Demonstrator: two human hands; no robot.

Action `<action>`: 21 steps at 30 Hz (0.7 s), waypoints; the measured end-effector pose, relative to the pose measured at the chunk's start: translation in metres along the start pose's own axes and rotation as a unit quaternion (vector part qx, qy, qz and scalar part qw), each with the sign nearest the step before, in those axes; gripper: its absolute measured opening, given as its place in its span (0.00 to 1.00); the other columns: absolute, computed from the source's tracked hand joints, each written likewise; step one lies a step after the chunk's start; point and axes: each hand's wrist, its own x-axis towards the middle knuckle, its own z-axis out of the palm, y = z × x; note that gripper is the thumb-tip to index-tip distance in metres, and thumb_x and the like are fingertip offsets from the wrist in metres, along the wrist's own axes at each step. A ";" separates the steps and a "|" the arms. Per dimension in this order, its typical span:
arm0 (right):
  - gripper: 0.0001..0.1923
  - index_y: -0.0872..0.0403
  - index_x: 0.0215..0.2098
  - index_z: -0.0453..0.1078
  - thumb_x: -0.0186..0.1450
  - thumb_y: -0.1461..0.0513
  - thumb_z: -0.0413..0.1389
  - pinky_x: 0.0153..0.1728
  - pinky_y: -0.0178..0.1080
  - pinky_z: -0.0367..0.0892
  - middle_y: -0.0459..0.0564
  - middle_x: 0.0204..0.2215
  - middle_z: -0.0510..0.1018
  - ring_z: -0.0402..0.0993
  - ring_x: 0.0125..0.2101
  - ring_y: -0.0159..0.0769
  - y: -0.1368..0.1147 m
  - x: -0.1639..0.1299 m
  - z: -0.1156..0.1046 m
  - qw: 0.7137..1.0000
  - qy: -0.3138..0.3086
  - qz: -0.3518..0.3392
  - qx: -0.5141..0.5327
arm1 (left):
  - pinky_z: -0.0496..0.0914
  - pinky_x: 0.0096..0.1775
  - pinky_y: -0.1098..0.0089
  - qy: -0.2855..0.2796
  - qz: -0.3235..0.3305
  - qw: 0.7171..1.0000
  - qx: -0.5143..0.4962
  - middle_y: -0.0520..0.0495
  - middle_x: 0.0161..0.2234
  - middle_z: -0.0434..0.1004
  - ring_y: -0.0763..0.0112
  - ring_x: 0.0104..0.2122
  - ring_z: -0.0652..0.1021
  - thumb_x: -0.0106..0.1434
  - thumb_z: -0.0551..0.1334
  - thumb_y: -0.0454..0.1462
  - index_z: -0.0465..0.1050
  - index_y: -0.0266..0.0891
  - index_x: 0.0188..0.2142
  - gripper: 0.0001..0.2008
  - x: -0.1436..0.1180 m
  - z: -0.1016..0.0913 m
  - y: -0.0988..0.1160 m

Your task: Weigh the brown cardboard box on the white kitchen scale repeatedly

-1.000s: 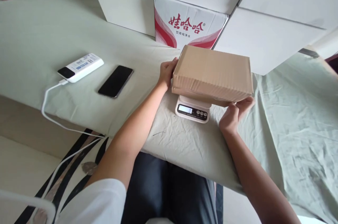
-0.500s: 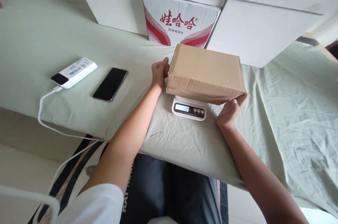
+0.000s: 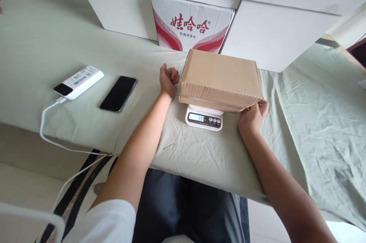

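A brown cardboard box rests on a small white digital scale whose display shows digits. My left hand is curled into a loose fist just left of the box, a small gap apart from its side. My right hand sits at the box's front right corner, fingers curled near the lower edge; I cannot tell whether they touch it.
A white power bank with a white cable and a black phone lie to the left on the pale green cloth. White boxes and a red-and-white printed carton stand behind the scale.
The box has come down onto the scale and the display reading has risen. My left hand let go of the box's side and closed into a fist; the right hand slid lower.
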 end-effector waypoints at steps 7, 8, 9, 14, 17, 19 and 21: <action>0.14 0.46 0.40 0.61 0.63 0.57 0.62 0.29 0.31 0.64 0.39 0.36 0.69 0.68 0.32 0.28 -0.003 -0.006 0.000 1.000 -0.009 -0.003 0.001 | 0.63 0.26 0.66 0.002 -0.017 1.000 -0.007 0.51 0.19 0.57 0.67 0.22 0.72 0.76 0.56 0.65 0.57 0.45 0.21 0.36 0.000 0.000 0.001; 0.14 0.46 0.40 0.61 0.64 0.57 0.63 0.29 0.31 0.64 0.39 0.36 0.70 0.69 0.31 0.29 -0.002 -0.006 0.000 1.000 -0.012 -0.005 0.000 | 0.63 0.26 0.66 0.002 -0.017 1.000 -0.009 0.51 0.18 0.55 0.68 0.21 0.71 0.76 0.56 0.65 0.57 0.45 0.21 0.36 0.000 0.000 0.000; 0.14 0.46 0.40 0.61 0.64 0.56 0.63 0.29 0.32 0.64 0.39 0.36 0.70 0.69 0.31 0.29 -0.002 -0.006 0.000 1.000 -0.015 -0.007 -0.002 | 0.62 0.25 0.66 0.003 -0.017 1.000 -0.011 0.52 0.18 0.53 0.68 0.20 0.70 0.76 0.56 0.65 0.56 0.45 0.21 0.36 0.001 0.000 0.000; 0.15 0.45 0.40 0.61 0.66 0.53 0.64 0.27 0.34 0.63 0.39 0.32 0.70 0.68 0.29 0.32 -0.003 -0.007 -0.002 0.999 -0.030 -0.010 -0.009 | 0.62 0.24 0.67 0.007 -0.019 1.000 -0.016 0.53 0.17 0.51 0.70 0.18 0.68 0.78 0.55 0.62 0.55 0.45 0.21 0.35 0.000 0.002 -0.001; 0.16 0.44 0.40 0.60 0.68 0.51 0.64 0.26 0.35 0.61 0.38 0.29 0.67 0.66 0.26 0.32 -0.004 -0.008 -0.003 0.999 -0.039 -0.014 -0.019 | 0.63 0.25 0.67 0.011 -0.020 1.000 -0.013 0.53 0.17 0.52 0.69 0.19 0.69 0.79 0.56 0.60 0.55 0.45 0.21 0.34 -0.001 0.003 0.000; 0.17 0.44 0.40 0.60 0.69 0.50 0.64 0.25 0.35 0.60 0.37 0.28 0.65 0.64 0.25 0.32 -0.005 -0.008 -0.004 0.999 -0.042 -0.017 -0.023 | 0.63 0.25 0.67 0.010 -0.019 1.000 -0.008 0.54 0.17 0.51 0.70 0.18 0.69 0.78 0.58 0.60 0.53 0.45 0.20 0.35 -0.002 0.004 0.000; 0.17 0.44 0.40 0.60 0.69 0.49 0.64 0.24 0.35 0.59 0.37 0.28 0.65 0.64 0.24 0.31 -0.006 -0.009 -0.003 0.999 -0.042 -0.014 -0.024 | 0.62 0.24 0.67 0.006 -0.018 1.000 -0.004 0.54 0.16 0.50 0.71 0.18 0.68 0.77 0.60 0.59 0.52 0.45 0.20 0.36 -0.003 0.005 0.001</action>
